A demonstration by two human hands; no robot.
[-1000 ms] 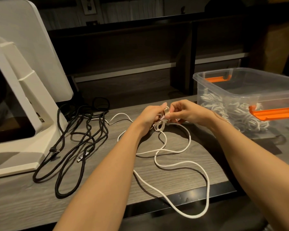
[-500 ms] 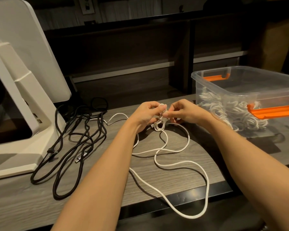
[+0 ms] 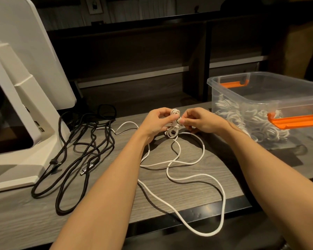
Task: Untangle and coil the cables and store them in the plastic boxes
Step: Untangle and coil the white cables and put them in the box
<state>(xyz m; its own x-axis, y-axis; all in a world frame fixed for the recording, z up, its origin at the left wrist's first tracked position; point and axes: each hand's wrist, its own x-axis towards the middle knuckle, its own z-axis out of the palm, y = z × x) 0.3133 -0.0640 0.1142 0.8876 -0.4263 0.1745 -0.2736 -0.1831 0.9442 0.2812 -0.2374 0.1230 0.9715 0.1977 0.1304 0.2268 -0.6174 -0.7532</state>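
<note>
Both hands [image 3: 179, 121] pinch white cable [image 3: 195, 175] coil, upright, slack trailing toward viewer.

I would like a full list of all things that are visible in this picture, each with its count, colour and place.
white cable: one, white, loose loops on the table centre, one end bunched between both hands
black cables: a tangle, number unclear, black, on the table left of the arms
plastic box: one, clear with orange handles, on the table at right, no lid on it
coiled cables: many, white, inside the plastic box
monitor stand: one, white, far left on the table
table: one, grey wood grain, under everything
left hand: one, its grip pinches the white bundle
right hand: one, its grip pinches the same bundle from the right
</note>
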